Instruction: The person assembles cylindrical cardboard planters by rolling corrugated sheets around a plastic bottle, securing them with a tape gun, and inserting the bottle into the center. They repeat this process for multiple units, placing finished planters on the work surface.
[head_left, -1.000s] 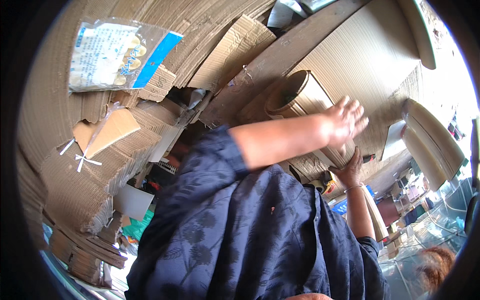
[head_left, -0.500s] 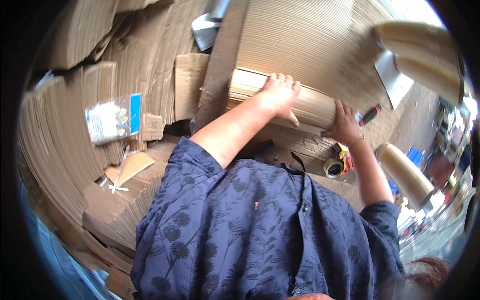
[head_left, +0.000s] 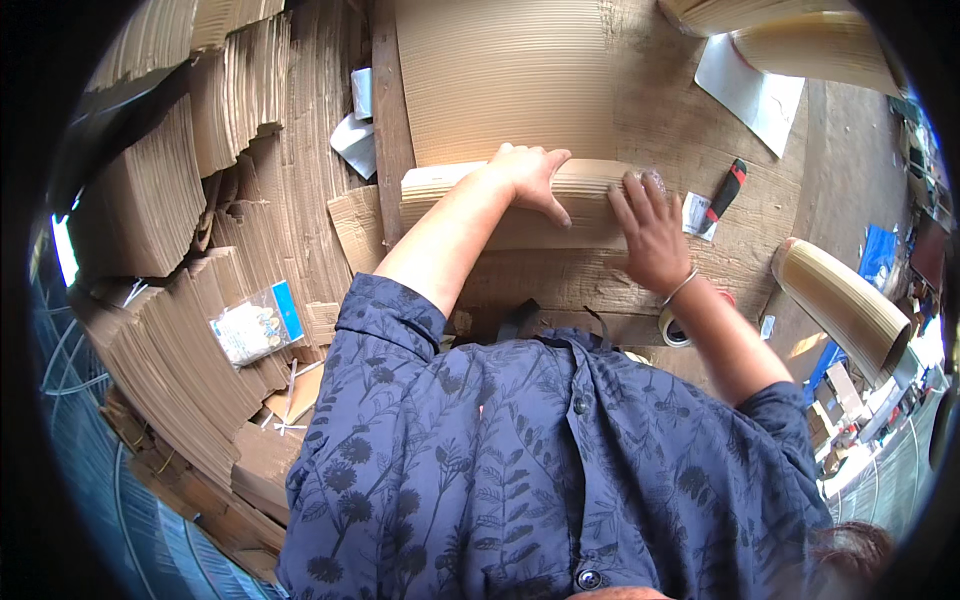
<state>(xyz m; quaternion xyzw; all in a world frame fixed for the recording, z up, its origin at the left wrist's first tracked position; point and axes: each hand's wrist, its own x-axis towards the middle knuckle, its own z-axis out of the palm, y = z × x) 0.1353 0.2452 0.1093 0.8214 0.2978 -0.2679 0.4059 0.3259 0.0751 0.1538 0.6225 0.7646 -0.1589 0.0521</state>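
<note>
A sheet of corrugated cardboard (head_left: pixel 500 80) lies ribbed side up on the wooden table, and its near end is curled into a roll (head_left: pixel 590 178). My left hand (head_left: pixel 528 182) grips this roll near its middle, fingers over the far side and thumb down on the near side. At the roll's right end, my right hand (head_left: pixel 650 232) rests with its fingers stretched out and a bangle at the wrist. A red and black utility knife (head_left: pixel 727 192) lies just right of that hand, on a small white label (head_left: pixel 697 214).
Stacked cardboard (head_left: pixel 180 350) fills the left, with a plastic bag (head_left: pixel 257 323) of small parts on it. Finished-looking cardboard rolls (head_left: pixel 820 50) stand at the far right, and another roll (head_left: pixel 845 305) lies nearer. A tape roll (head_left: pixel 673 328) sits by my right forearm.
The cardboard end has been turned, and my view has shifted. My left hand's fingers have drawn together over the far side; my right hand has moved from the roll's end to lie flatter on it.
</note>
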